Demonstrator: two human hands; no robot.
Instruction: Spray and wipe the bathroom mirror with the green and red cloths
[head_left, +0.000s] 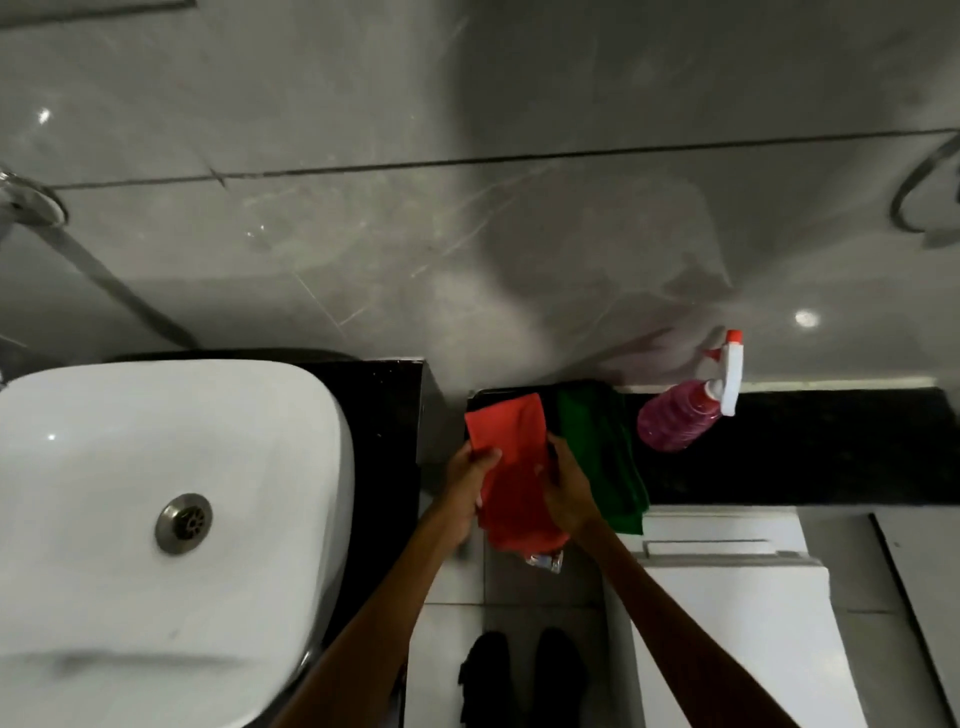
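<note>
A red cloth lies over the front edge of a black ledge, its lower part hanging down. My left hand grips its left side and my right hand grips its right side. A green cloth lies flat on the ledge just right of the red one, touching my right hand. A spray bottle with pink liquid, white trigger and red nozzle stands on the ledge further right, against the wall. No mirror is in view.
A white basin with a metal drain sits on a black counter at the left. Grey marble wall tiles fill the top. A white toilet cistern is below the ledge at right. My dark shoes stand on a tiled floor.
</note>
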